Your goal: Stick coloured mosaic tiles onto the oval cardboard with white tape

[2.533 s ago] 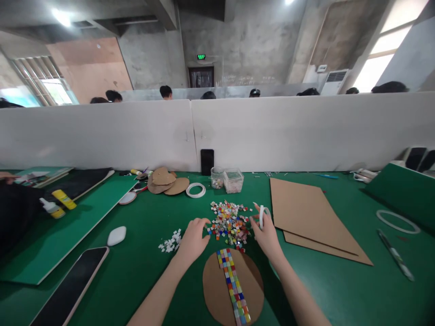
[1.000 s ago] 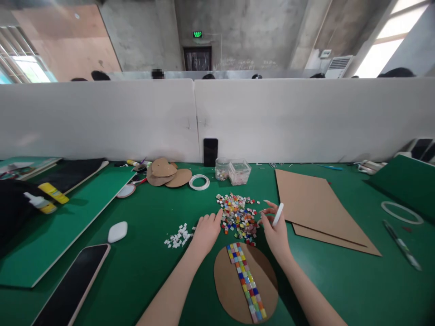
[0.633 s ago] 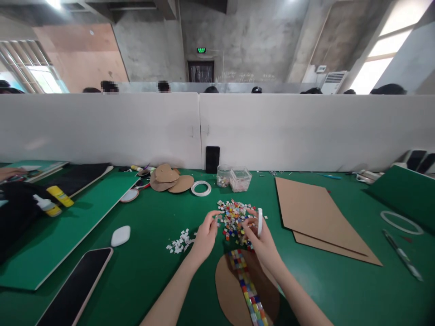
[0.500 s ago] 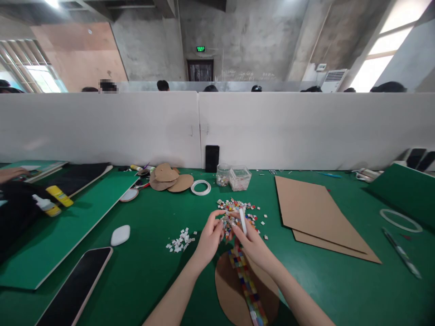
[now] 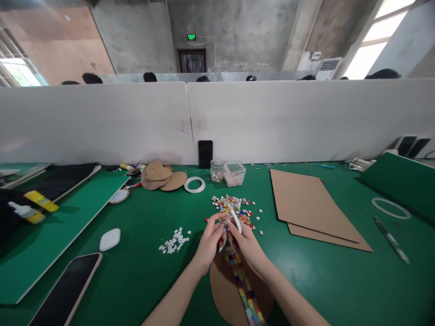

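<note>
My left hand (image 5: 211, 237) and my right hand (image 5: 245, 242) meet in front of me, fingertips pinched close together. A slim white tool (image 5: 235, 221) stands up out of my right hand; its kind is unclear. My left fingers are closed on something small, perhaps a tile, that I cannot make out. Under my hands, a strip of coloured mosaic tiles (image 5: 242, 283) runs across a round cardboard piece (image 5: 222, 294). Just beyond my fingers lies a heap of mixed coloured tiles (image 5: 229, 202). To the left is a smaller pile of white tiles (image 5: 174, 241).
Two clear containers (image 5: 234, 174) and a black phone (image 5: 205, 154) stand by the white partition (image 5: 136, 122). Cardboard sheets (image 5: 306, 199) lie right, a pen (image 5: 391, 240) farther right. Left are cardboard discs (image 5: 157, 172), a white tape ring (image 5: 195, 184), a white case (image 5: 110, 239) and another phone (image 5: 66, 290).
My hands have drawn closer together, and the white tool now leans more to the left. The whole view has shifted slightly. A person's hand at the far left is out of view now.
</note>
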A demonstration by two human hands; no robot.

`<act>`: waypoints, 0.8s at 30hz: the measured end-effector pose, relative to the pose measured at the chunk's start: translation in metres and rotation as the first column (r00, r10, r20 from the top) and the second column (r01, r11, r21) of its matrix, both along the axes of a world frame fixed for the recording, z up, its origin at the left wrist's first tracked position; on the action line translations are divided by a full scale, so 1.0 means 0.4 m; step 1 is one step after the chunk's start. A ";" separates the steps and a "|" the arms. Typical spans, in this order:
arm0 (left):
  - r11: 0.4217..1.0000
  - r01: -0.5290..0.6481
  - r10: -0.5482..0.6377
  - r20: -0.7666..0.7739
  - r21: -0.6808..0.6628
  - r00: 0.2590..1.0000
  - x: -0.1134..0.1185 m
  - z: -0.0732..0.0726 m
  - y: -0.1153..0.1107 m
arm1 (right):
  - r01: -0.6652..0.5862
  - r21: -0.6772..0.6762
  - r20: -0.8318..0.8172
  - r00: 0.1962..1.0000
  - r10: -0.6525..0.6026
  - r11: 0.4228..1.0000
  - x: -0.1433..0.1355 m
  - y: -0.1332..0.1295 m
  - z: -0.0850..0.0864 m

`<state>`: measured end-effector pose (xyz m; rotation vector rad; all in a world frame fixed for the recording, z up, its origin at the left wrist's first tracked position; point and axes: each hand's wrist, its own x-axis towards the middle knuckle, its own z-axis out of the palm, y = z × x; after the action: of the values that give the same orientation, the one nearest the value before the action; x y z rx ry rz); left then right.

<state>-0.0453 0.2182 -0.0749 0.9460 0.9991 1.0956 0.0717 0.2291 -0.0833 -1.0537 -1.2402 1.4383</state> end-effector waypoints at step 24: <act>0.996 -0.077 0.084 -0.220 0.041 0.972 -0.042 0.003 0.021 | 0.126 0.429 0.462 0.820 -0.337 0.895 0.096 0.038 0.016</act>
<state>-0.0621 0.2267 -0.0736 1.0797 1.2138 1.0923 0.1102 0.2443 -0.0769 -1.3172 -1.6278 0.6786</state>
